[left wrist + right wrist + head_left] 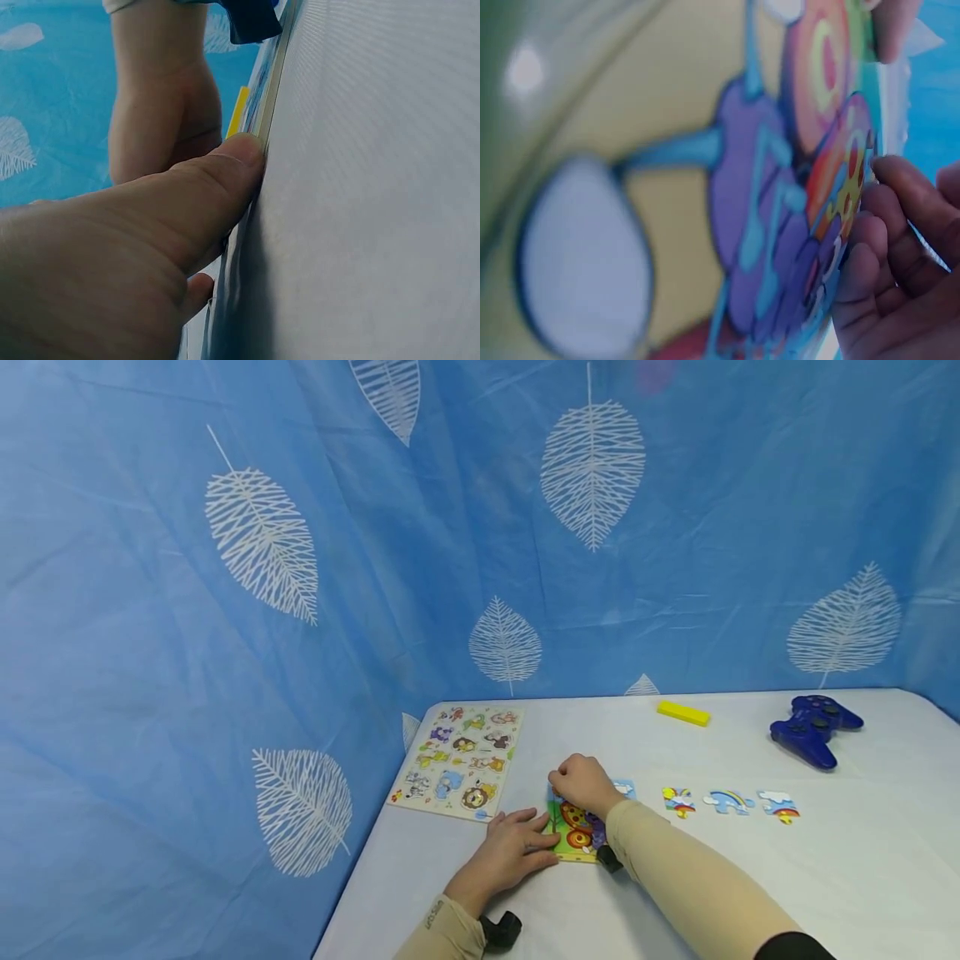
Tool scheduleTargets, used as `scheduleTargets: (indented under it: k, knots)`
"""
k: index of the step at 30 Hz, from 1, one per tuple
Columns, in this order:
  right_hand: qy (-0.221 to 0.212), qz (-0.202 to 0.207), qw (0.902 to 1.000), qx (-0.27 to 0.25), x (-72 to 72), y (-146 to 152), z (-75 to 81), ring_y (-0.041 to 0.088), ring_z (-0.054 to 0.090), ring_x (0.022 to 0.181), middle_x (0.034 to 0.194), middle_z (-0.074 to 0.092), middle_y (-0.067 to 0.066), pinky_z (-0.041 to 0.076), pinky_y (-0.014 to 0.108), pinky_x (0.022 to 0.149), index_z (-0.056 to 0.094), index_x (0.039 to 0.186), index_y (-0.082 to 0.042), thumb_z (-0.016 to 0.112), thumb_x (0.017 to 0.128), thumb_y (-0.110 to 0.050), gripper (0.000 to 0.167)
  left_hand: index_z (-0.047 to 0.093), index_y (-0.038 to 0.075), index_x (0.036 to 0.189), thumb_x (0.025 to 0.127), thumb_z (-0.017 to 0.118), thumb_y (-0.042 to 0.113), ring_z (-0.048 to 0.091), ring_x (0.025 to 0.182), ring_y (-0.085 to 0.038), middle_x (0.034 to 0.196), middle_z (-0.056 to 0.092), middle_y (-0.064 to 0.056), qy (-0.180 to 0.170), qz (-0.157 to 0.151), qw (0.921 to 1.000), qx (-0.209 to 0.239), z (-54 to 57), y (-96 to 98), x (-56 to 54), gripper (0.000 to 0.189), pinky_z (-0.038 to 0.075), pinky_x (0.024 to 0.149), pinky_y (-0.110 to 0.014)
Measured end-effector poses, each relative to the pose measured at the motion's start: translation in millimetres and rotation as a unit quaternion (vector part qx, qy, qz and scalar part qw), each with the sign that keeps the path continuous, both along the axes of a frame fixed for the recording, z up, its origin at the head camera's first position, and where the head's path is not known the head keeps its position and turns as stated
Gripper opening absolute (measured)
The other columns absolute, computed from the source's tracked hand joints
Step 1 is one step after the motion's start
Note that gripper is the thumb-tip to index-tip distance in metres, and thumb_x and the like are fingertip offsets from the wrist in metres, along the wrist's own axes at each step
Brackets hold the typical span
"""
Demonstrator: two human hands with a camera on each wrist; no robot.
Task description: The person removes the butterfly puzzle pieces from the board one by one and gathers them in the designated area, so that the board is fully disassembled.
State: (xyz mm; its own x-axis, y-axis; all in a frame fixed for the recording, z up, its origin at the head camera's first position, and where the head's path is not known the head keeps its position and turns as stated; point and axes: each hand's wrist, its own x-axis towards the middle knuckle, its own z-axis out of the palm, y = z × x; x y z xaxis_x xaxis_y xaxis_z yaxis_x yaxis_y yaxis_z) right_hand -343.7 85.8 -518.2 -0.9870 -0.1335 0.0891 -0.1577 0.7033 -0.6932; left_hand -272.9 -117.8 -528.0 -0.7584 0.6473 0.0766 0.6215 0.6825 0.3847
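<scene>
The puzzle (566, 843) lay flat on the desk (862, 868), in front of the person, with both hands at it. Its picture showed a purple figure with round orange and yellow patterns, on a green and blue ground.

The left hand (510, 850) lay at the left side of the puzzle, its fingers released, fairly straight and slightly spread, the tips touching the board. In the left wrist view, the thumb (238, 154) pressed against the edge of the board. The right hand (588, 783) was over the upper part of the puzzle, the forearm crossing its right side. Its fingers were curled, with the tips down at the printed face; whether they grasped a piece could not be told, as the hand hid that spot from the head camera and the right wrist view was partly blurred.

To the right of the puzzle, three loose pieces lay in a row, well apart from one another: a yellow and red one (678, 802), a light blue one with a rainbow (726, 802) and a white and blue one with rainbow colours (778, 806).

The animal board (457, 764) lay at the far left of the desk, its lower right corner near the left hand. A yellow block (683, 713) lay by the far edge, and a blue controller (816, 731) at the far right. Behind hung a blue curtain (450, 527) with white leaf prints.
</scene>
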Motion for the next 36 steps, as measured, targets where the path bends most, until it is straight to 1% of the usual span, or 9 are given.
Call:
scheduleTargets:
  k: [4,7,10,13,17,20,23,29,36]
  knots:
    - [-0.007,0.008,0.9996,0.026,3.0,-3.1,0.7,0.011,0.028,0.041,0.044,0.032,-0.007,0.028,0.026,0.043,0.042,0.049,-0.018,0.057,0.094,-0.025,0.048,0.072,0.029,0.130,0.096,0.069,0.044,0.047,0.145,-0.026,0.152,0.054,0.002,-0.003,-0.002,1.0000,0.009,-1.9,-0.6,0.8,0.038,0.028,0.113,-0.072]
    - [-0.022,0.035,0.9962,0.077,5.2,-4.7,2.8,0.011,0.033,0.043,0.047,0.037,-0.007,0.030,0.026,0.044,0.045,0.053,-0.019,0.060,0.091,-0.026,0.042,0.072,0.029,0.130,0.096,0.070,0.044,0.047,0.145,-0.027,0.151,0.054,0.002,-0.006,-0.004,0.9999,0.014,-2.9,-1.0,1.5,0.037,0.028,0.113,-0.073]
    - [-0.024,0.076,0.9894,0.121,5.2,-5.1,6.9,0.011,0.034,0.044,0.048,0.038,-0.007,0.031,0.026,0.044,0.046,0.054,-0.020,0.062,0.085,-0.022,0.035,0.073,0.028,0.129,0.095,0.071,0.043,0.048,0.144,-0.027,0.150,0.056,0.001,0.002,-0.007,0.9998,0.020,-2.4,-1.7,1.2,0.036,0.028,0.113,-0.073]
    - [-0.033,0.112,0.9827,0.143,3.8,-5.3,15.1,0.011,0.036,0.045,0.049,0.042,-0.007,0.033,0.026,0.046,0.049,0.056,-0.019,0.064,0.078,-0.015,0.027,0.073,0.028,0.129,0.095,0.071,0.042,0.048,0.144,-0.027,0.150,0.056,0.001,0.010,-0.006,0.9997,0.023,-0.7,-2.4,0.3,0.036,0.028,0.113,-0.073]
    - [-0.072,0.142,0.9734,0.165,4.2,-6.1,28.6,0.013,0.051,0.056,0.062,0.058,-0.005,0.044,0.028,0.055,0.061,0.070,-0.016,0.068,0.074,-0.013,0.009,0.073,0.028,0.129,0.096,0.071,0.041,0.047,0.145,-0.027,0.151,0.055,0.002,0.002,0.000,0.9997,0.025,0.5,-3.2,-0.3,0.036,0.027,0.114,-0.073]
    - [-0.101,0.148,0.9688,0.171,6.4,-6.3,36.9,0.016,0.058,0.066,0.072,0.065,-0.002,0.050,0.031,0.063,0.066,0.079,-0.013,0.072,0.072,-0.013,0.009,0.073,0.029,0.129,0.095,0.071,0.042,0.047,0.145,-0.027,0.152,0.054,0.004,-0.007,0.003,0.9996,0.026,0.1,-3.1,-0.8,0.036,0.026,0.114,-0.073]
    - [-0.120,0.148,0.9661,0.174,9.0,-6.0,42.2,0.017,0.060,0.069,0.075,0.066,-0.002,0.052,0.033,0.066,0.067,0.081,-0.012,0.075,0.072,-0.011,0.013,0.072,0.029,0.130,0.095,0.071,0.044,0.047,0.145,-0.026,0.152,0.054,0.005,-0.016,0.005,0.9995,0.026,-1.4,-2.6,-1.3,0.038,0.026,0.115,-0.073]
    - [-0.129,0.149,0.9643,0.177,9.9,-4.6,44.9,0.016,0.062,0.071,0.076,0.066,-0.003,0.055,0.034,0.070,0.067,0.082,-0.012,0.080,0.071,-0.006,0.018,0.071,0.030,0.131,0.095,0.070,0.046,0.046,0.146,-0.025,0.152,0.053,0.006,-0.016,0.007,0.9996,0.022,-4.4,-1.2,-2.7,0.039,0.026,0.115,-0.072]
    - [-0.131,0.153,0.9638,0.175,8.2,-2.8,42.7,0.016,0.063,0.073,0.078,0.067,-0.002,0.057,0.035,0.072,0.068,0.083,-0.013,0.082,0.072,-0.005,0.020,0.071,0.030,0.131,0.095,0.070,0.046,0.046,0.146,-0.025,0.153,0.052,0.006,-0.020,0.008,0.9996,0.020,-3.3,-0.9,-2.3,0.040,0.026,0.115,-0.072]
